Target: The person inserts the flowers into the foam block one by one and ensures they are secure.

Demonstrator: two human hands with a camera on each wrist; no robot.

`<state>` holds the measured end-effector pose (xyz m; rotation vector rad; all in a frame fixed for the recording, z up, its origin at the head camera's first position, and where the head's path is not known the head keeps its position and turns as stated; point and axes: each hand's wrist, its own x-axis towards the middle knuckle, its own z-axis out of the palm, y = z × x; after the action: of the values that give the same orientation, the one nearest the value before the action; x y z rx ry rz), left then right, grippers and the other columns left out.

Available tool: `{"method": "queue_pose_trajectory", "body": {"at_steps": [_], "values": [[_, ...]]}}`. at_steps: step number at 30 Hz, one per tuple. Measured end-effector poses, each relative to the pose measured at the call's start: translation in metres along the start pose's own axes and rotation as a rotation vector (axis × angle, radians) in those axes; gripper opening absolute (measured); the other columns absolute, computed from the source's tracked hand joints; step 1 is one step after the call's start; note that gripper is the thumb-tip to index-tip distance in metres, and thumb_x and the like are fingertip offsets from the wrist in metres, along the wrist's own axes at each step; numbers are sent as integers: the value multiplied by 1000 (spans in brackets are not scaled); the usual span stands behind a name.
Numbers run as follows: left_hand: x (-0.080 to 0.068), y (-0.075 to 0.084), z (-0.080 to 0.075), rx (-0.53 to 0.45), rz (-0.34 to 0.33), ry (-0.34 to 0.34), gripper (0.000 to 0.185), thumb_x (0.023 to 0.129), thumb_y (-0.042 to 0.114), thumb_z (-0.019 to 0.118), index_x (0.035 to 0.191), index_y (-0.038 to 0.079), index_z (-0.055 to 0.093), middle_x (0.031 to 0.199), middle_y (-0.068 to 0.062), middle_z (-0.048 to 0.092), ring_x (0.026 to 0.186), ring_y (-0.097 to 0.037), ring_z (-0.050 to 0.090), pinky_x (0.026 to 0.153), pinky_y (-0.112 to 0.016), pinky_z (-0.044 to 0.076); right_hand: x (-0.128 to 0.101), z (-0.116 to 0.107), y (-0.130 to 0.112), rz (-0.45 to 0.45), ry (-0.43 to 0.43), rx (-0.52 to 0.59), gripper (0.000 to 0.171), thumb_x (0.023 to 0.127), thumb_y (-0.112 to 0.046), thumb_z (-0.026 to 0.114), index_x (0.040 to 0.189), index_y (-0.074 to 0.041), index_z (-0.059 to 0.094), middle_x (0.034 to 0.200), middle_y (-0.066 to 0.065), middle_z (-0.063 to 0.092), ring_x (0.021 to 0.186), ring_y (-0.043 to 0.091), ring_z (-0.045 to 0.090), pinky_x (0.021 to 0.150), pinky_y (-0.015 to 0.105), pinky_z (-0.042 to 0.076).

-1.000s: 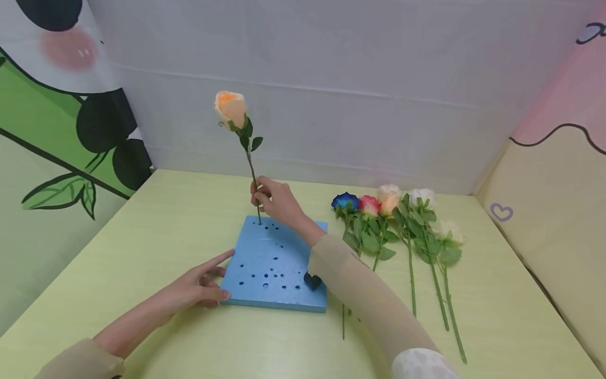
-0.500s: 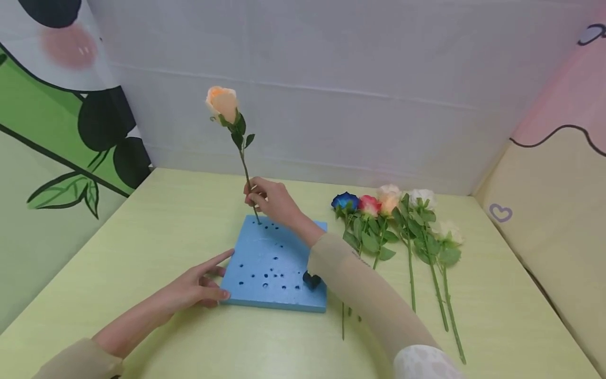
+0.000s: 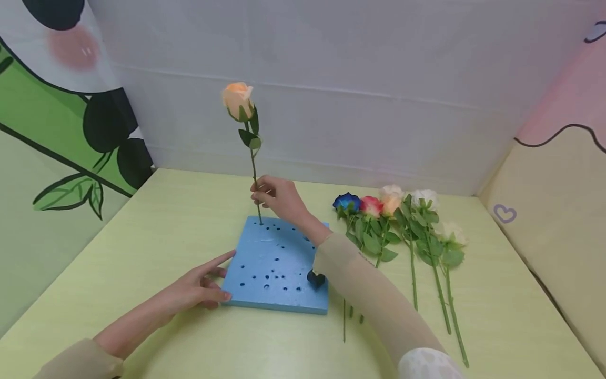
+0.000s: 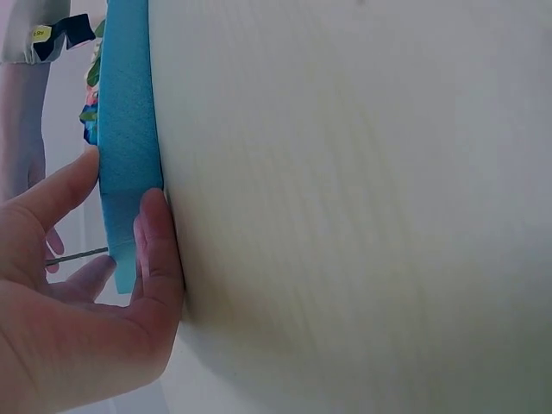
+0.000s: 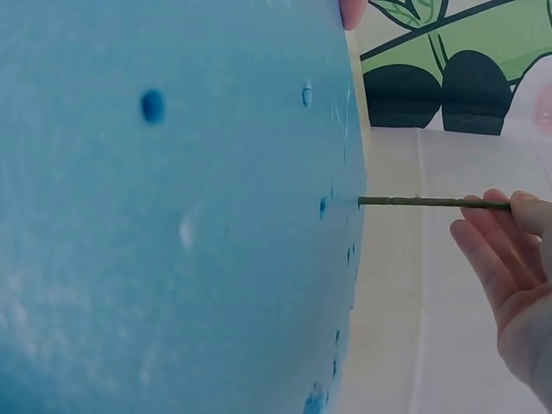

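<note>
Head view, left hand (image 3: 191, 287): fingers spread against the blue board (image 3: 255, 251), apparently bracing it.
Peach rose (image 3: 238, 102): nearly upright, stem (image 3: 253, 163) meeting the board's far-left part.
Right hand (image 3: 281, 199): pinches the stem, likely for control.
Other roses (image 3: 418, 229): lie rightmost.

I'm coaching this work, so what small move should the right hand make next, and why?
Probably press the peach rose gently downward: the right hand pinches its stem, whose lower end meets the blue board near the far left corner, and the left hand touches the board's left edge, which should help steady it. The stem's depth is hidden.
</note>
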<state>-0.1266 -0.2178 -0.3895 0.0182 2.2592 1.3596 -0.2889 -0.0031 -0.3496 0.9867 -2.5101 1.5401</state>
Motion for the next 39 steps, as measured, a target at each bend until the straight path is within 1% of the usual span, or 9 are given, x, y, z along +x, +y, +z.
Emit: {"method": "queue_pose_trajectory", "body": {"at_steps": [4, 8, 11, 14, 18, 26, 32, 39], "values": [[1, 0, 0, 5, 0, -1, 93, 86, 26, 76, 159, 27, 18, 147, -24, 37, 91, -20, 62, 82, -34, 57, 0, -1, 2, -10, 32, -25, 14, 97, -13, 62, 107, -5, 67, 100, 11, 74, 86, 25, 73, 72, 22, 59], [2, 0, 0, 4, 1, -2, 93, 86, 26, 76, 159, 27, 19, 147, -23, 39, 89, -20, 63, 81, -33, 57, 1, 0, 5, -19, 44, -41, 14, 97, -14, 63, 107, -4, 67, 98, 11, 74, 87, 29, 73, 71, 18, 57], [3, 1, 0, 4, 1, 1, 92, 87, 25, 76, 159, 27, 19, 146, -23, 39, 88, -20, 62, 80, -33, 56, 2, 2, 7, -42, 45, -54, 13, 97, -13, 63, 105, -4, 67, 97, 12, 74, 86, 29, 74, 70, 18, 57], [4, 1, 0, 3, 1, 3, 92, 87, 25, 76, 159, 27, 19, 146, -23, 39, 89, -20, 62, 80, -33, 57, 1, 2, 6, -64, 40, -95, 10, 97, -12, 62, 102, -6, 66, 95, 11, 75, 83, 27, 74, 69, 17, 56], [4, -1, 0, 3, -4, 4, 92, 87, 26, 76, 159, 27, 19, 146, -23, 38, 91, -20, 62, 81, -33, 57, -2, 1, 5, -64, 28, -130, 9, 98, -12, 60, 100, -6, 66, 94, 11, 75, 82, 27, 74, 68, 17, 56], [4, -3, 0, -8, 1, 6, 92, 87, 24, 76, 159, 27, 19, 146, -23, 38, 88, -20, 63, 79, -33, 56, -1, 5, 7, -78, 18, -121, 10, 98, -11, 60, 100, -4, 66, 94, 11, 75, 80, 26, 74, 68, 17, 56], [2, -3, 0, -5, -6, 6, 92, 87, 24, 75, 159, 26, 19, 146, -24, 39, 88, -20, 63, 79, -33, 56, -2, 5, 7, -43, 4, -101, 13, 97, -12, 62, 106, -4, 67, 98, 11, 75, 85, 27, 74, 72, 18, 57], [3, -3, 0, -4, 6, 4, 92, 87, 25, 76, 159, 26, 19, 145, -23, 40, 90, -20, 62, 79, -33, 56, -3, 3, 7, -10, 3, -75, 19, 97, -15, 63, 114, -8, 69, 102, 10, 76, 88, 26, 74, 75, 19, 58]]}}
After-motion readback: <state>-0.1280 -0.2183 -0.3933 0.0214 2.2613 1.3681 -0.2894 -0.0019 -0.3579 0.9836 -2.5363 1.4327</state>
